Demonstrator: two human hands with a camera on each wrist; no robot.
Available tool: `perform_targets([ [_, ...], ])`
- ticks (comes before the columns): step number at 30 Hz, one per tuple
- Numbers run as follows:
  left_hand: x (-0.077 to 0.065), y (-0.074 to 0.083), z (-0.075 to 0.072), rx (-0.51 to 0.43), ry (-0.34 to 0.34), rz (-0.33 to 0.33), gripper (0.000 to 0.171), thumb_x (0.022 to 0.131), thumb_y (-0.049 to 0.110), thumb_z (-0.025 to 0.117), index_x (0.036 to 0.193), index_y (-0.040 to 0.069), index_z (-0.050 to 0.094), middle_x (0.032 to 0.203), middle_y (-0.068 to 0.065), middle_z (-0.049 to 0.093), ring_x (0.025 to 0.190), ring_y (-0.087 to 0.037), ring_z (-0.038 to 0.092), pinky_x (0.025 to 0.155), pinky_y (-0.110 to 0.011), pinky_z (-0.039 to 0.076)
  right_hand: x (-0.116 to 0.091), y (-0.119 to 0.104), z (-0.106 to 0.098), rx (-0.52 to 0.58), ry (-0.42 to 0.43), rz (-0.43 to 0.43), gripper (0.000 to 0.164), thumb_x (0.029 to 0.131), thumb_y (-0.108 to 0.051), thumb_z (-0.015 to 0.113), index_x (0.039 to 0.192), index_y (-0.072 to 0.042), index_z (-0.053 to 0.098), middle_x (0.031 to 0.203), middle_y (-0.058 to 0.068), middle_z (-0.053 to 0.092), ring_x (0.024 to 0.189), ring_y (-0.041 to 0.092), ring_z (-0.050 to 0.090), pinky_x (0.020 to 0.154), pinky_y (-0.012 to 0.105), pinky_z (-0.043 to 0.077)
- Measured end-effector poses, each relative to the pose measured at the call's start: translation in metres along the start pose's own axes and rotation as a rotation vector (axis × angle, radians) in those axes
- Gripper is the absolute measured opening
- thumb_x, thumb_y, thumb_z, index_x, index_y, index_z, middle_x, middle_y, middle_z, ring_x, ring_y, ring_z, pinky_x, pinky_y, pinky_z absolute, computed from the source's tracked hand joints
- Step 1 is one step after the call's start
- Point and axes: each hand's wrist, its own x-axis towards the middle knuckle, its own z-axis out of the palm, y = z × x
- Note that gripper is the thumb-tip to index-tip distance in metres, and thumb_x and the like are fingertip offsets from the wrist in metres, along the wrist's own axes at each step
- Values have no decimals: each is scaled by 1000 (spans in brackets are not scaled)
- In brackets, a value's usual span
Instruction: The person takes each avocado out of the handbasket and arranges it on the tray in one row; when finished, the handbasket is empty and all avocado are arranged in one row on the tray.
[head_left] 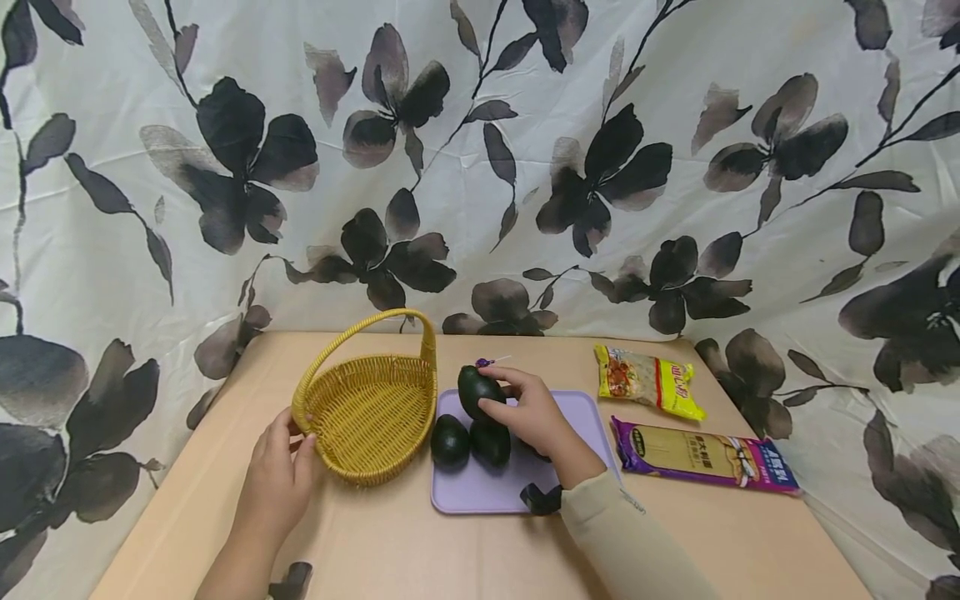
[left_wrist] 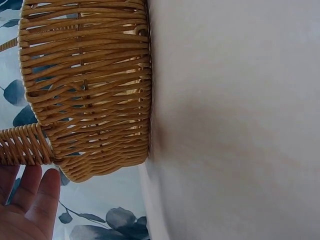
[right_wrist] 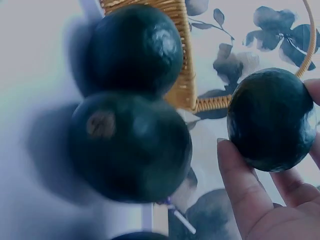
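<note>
In the head view my right hand (head_left: pixel 536 417) pinches a dark green avocado (head_left: pixel 478 392) between thumb and fingers, above the lilac tray (head_left: pixel 450 500). The right wrist view shows this avocado (right_wrist: pixel 271 120) raised at the fingertips. Two more avocados, one at the left (head_left: pixel 450 442) and one beside it (head_left: pixel 491 443), lie on the tray; another dark one is mostly hidden under my hand. My left hand (head_left: pixel 277 475) holds the yellow wicker basket (head_left: pixel 367 467) where its handle meets the rim. Up close, the left fingers (left_wrist: pixel 42 200) meet the woven handle (left_wrist: pixel 22 145).
Right of the tray lie a yellow snack packet (head_left: pixel 651 382) and a long purple-and-gold noodle packet (head_left: pixel 705 457). A small purple lollipop (head_left: pixel 484 362) with a white stick is behind the tray. Floral cloth (head_left: pixel 480 208) hangs along the table's back edge.
</note>
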Motion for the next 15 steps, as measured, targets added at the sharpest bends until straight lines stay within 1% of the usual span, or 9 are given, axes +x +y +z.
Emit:
perform_targets([
  [4, -1, 0, 0, 5, -2, -3, 42, 108, 13, 47, 146, -3, 39, 127, -18, 56, 121, -34, 56, 96, -52, 56, -10, 4, -12, 3, 27, 9, 48, 90, -20, 80, 135, -31, 68, 143, -2, 61, 112, 28, 65, 82, 35, 64],
  [8, 0, -1, -1, -1, -1, -1, 42, 108, 13, 47, 146, -4, 39, 127, -19, 56, 121, -34, 55, 96, -53, 56, -18, 8, -23, 6, 60, 45, 47, 90, -20, 80, 134, -32, 68, 141, -1, 62, 113, 28, 64, 85, 35, 64],
  [15, 1, -2, 0, -2, -8, -1, 43, 108, 14, 47, 147, -3, 38, 128, -19, 56, 121, -35, 55, 96, -54, 56, -32, 18, -43, -3, 119, 86, 48, 89, -20, 81, 135, -28, 68, 139, 7, 63, 112, 30, 64, 85, 37, 65],
])
